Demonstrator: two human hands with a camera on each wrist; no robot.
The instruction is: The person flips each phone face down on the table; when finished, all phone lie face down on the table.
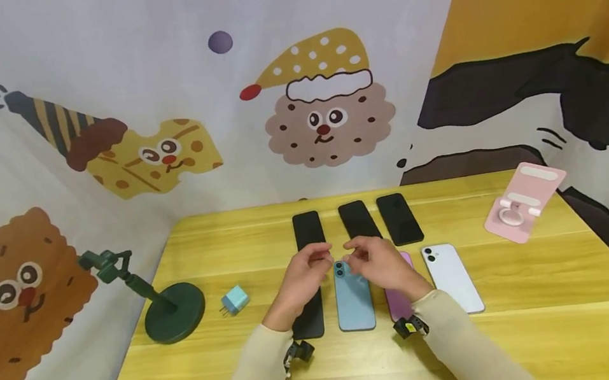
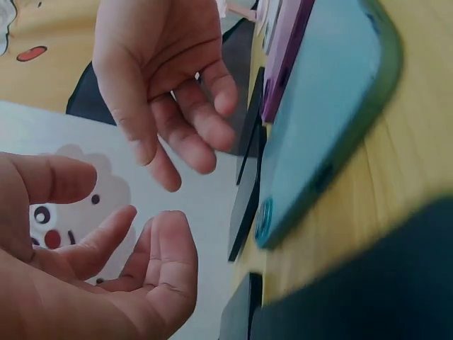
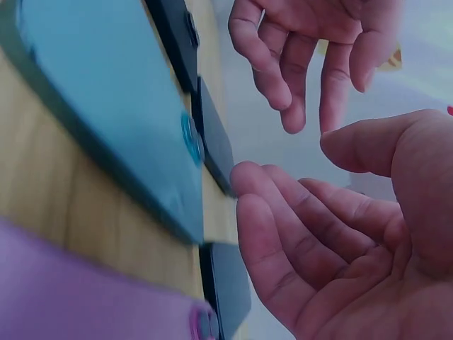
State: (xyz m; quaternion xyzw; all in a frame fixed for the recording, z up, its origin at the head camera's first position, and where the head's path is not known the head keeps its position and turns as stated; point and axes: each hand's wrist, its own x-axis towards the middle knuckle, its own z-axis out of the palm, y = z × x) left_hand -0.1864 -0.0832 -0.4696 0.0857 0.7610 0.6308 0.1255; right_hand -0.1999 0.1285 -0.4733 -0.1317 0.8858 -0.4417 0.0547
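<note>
My left hand (image 1: 305,276) and right hand (image 1: 380,263) hover over the table, palms facing, fingers loosely bent and holding nothing. Close below them lies a light blue phone (image 1: 355,305), back up, its two camera lenses by the far end. A black phone (image 1: 309,319) is partly covered by my left hand. Under my right wrist a purple phone (image 1: 397,306) shows only in part. To its right lies a white phone (image 1: 455,279), back up. In both wrist views a gap separates the fingers from the blue phone (image 2: 329,106).
Behind the hands lie three black phones: a left one (image 1: 307,228), a middle one (image 1: 358,218) and a right one (image 1: 399,219). A dark green stand (image 1: 175,313) and a blue charger plug (image 1: 235,299) are at left. A pink folding stand (image 1: 529,186) is far right.
</note>
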